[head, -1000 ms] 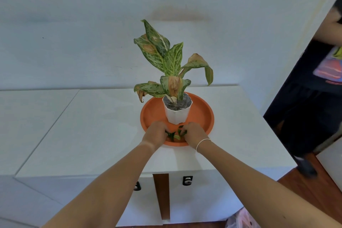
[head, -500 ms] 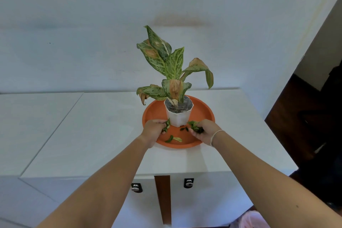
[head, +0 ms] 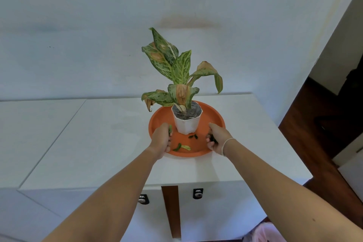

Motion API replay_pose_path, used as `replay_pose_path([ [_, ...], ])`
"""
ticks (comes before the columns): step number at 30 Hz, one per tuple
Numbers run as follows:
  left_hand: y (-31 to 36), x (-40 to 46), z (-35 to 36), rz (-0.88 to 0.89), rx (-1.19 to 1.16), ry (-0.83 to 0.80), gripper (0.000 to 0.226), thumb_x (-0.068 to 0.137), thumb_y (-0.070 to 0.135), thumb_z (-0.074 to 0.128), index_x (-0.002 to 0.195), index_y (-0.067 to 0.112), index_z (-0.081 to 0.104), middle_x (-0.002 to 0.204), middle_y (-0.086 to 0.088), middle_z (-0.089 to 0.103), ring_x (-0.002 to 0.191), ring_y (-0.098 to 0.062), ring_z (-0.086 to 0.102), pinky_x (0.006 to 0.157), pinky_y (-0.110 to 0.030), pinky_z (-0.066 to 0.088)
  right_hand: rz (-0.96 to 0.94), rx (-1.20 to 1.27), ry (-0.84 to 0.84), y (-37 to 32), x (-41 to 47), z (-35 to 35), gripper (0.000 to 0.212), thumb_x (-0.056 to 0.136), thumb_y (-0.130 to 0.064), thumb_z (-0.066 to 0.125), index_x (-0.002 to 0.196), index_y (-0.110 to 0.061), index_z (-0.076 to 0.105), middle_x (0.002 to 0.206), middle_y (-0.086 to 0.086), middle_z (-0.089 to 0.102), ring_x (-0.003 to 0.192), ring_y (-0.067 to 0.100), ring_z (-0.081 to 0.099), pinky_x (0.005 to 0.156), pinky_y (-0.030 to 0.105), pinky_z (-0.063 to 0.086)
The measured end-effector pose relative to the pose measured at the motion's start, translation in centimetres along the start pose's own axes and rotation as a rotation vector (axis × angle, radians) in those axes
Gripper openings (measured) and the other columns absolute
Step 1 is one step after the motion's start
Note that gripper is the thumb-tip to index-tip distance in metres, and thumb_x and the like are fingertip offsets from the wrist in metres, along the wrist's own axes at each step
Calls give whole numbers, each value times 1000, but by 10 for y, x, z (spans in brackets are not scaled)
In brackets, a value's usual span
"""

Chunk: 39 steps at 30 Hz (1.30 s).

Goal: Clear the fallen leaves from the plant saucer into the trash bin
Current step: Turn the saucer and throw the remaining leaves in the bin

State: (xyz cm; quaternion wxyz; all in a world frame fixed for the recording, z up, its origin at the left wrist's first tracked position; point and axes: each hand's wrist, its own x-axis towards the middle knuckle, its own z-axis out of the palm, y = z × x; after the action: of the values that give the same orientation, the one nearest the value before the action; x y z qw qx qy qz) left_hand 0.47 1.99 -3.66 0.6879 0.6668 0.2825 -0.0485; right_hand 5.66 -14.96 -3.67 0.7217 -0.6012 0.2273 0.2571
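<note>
An orange plant saucer (head: 214, 118) sits on a white cabinet top, with a white pot (head: 186, 123) and its speckled plant (head: 176, 72) standing in it. My left hand (head: 162, 139) is over the saucer's left part, closed on small green leaves. On the saucer's right side, my right hand (head: 218, 138) is closed on more green leaves. Loose fallen leaves (head: 181, 147) and smaller leaf bits (head: 193, 136) lie on the saucer floor in front of the pot, between my hands.
The white cabinet top (head: 110, 139) runs left along the wall; its right edge drops to a dark wooden floor (head: 318, 143). A pink bag-lined bin (head: 264, 233) shows at the bottom right, below the cabinet. Two cabinet locks (head: 198, 193) face me.
My hands have moved apart from the saucer's front middle to its left and right sides, each holding picked-up leaves. A person at the right has left the view.
</note>
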Motion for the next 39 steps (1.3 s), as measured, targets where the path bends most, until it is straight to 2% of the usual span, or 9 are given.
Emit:
replay_pose_path([
  [3,-1,0,1,67,115,27,38,92,32,33,57,19,26,55,2,24,49,-13,20,45,-24,19,-75,-175,3,1,3,-1,37,97,-31,43,66,-10,41,61,7,44,46,15,37,29,12,26],
  [7,-6,7,3,366,631,37,48,97,28,41,51,15,38,54,0,41,53,-13,36,53,-24,26,-330,-703,61,2,9,4,39,97,-27,38,63,-12,48,64,6,47,53,19,42,46,22,32],
  [10,-8,6,2,433,825,-32,37,98,21,40,80,4,68,84,-8,67,78,-22,59,69,-29,45,-483,-1053,53,3,12,7,32,95,-20,38,69,-11,55,70,4,49,63,18,44,51,25,30],
  [12,-8,5,2,433,910,-63,33,99,16,38,102,3,69,105,-11,69,98,-27,62,86,-36,48,-505,-1198,27,4,13,9,29,95,-21,40,79,-9,62,79,6,57,72,21,50,56,25,35],
  [16,-9,6,2,437,1196,-98,25,98,17,37,82,10,55,96,-14,67,87,-29,62,73,-36,46,-568,-1420,72,8,17,12,29,96,-29,43,105,-14,66,106,7,67,96,25,62,76,30,45],
  [19,-10,4,4,435,1305,-85,27,96,34,46,80,13,54,87,-9,63,75,-20,55,66,-29,41,-604,-1469,117,9,21,14,29,95,-30,44,108,-15,65,109,8,68,99,26,63,76,31,46],
  [27,-14,2,14,434,1359,43,44,84,58,53,73,16,52,85,-8,69,83,-23,65,61,-28,41,-577,-1465,196,12,28,24,41,90,-49,51,102,-13,66,103,7,71,95,25,66,69,30,44],
  [34,-12,4,21,352,1329,50,29,92,37,51,92,12,66,96,-6,71,79,-22,61,66,-28,47,-546,-1355,267,21,31,34,34,90,-44,54,106,-15,64,105,6,71,95,25,67,67,30,45],
  [39,-12,6,21,362,1366,59,26,95,21,44,93,8,67,100,-11,71,92,-29,66,69,-32,48,-544,-1339,300,21,35,37,28,99,-23,38,105,-13,64,108,8,69,96,26,65,69,30,44],
])
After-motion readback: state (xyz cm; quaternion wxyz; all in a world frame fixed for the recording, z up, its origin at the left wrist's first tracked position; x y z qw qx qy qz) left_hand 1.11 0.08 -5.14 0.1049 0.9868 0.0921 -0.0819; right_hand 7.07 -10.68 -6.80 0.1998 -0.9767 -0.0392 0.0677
